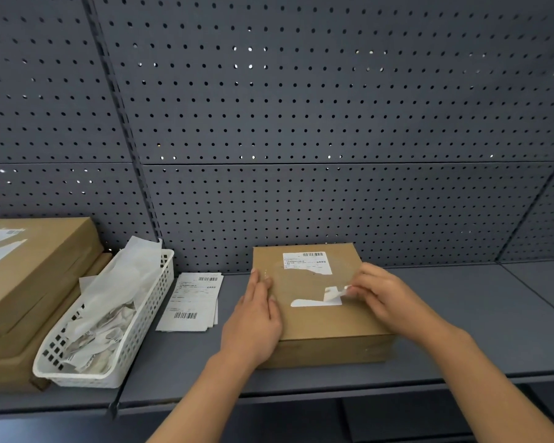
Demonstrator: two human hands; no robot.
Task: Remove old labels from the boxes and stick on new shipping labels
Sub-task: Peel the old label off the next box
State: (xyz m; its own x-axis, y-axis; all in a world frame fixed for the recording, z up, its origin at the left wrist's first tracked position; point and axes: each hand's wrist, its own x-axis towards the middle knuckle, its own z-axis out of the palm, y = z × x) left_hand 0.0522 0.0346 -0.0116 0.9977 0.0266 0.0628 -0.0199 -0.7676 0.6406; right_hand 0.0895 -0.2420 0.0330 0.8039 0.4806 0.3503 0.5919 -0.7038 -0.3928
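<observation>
1. Currently, the removal step is in hand. The box (317, 324) lies flat on the shelf (477, 314), just in front of the pegboard (301, 123), and its old label (306, 263) is only partly torn away: a barcode piece adheres near the far edge and a white strip (311, 303) nearer the middle.
2. The left hand (256, 318) rests flat on the box's left edge, fingers straight, apparently bracing it.
3. The right hand (384, 298) pinches a loose flap (335, 292) lifted from the right end of the strip, thumb and fingertips closed on the paper.
4. The next move probably calls for a low, steady pull toward the left, with the box held down. Thin paper of this kind is likely to tear again and leave residue.
5. The barcode piece must also come off before a fresh label goes on.
6. The new labels (189, 302) lie in a small pile just to the left of the box, within reach.
7. A white basket (77, 377) beyond them holds crumpled paper scraps and looks like the place for waste.
8. Stacked boxes (29, 266) stand at the far left, touching the basket. Nothing blocks either hand.
</observation>
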